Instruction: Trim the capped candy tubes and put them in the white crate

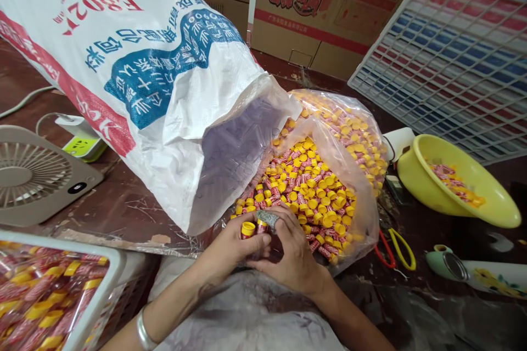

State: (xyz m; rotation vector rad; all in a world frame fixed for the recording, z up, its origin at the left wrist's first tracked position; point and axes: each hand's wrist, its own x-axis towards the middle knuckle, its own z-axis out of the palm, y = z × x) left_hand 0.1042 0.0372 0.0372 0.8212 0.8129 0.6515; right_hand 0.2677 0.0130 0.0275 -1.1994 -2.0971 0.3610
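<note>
My left hand (230, 247) is closed around small bottles with yellow caps; one capped bottle (247, 229) stands upright between its fingers and thumb. My right hand (298, 255) meets it, its fingers curled at a second yellow-capped bottle (262, 226). Grey tape (268, 218) wraps one finger of the right hand. Just beyond both hands lies an open clear plastic bag (366, 225) full of little red-patterned tubes with yellow caps (307, 175). The mouth of a large white woven sack (181, 175) opens beside it, with clear, colourless items inside.
At lower left stands a white basket (117, 263) of filled, yellow-capped bottles. A fan (37, 175) and a power socket (84, 147) are at left. To the right are a tilted yellow bowl (424, 186), scissors (401, 249), a flask (486, 277) and a wire rack (453, 66). Cardboard boxes (329, 16) stand behind.
</note>
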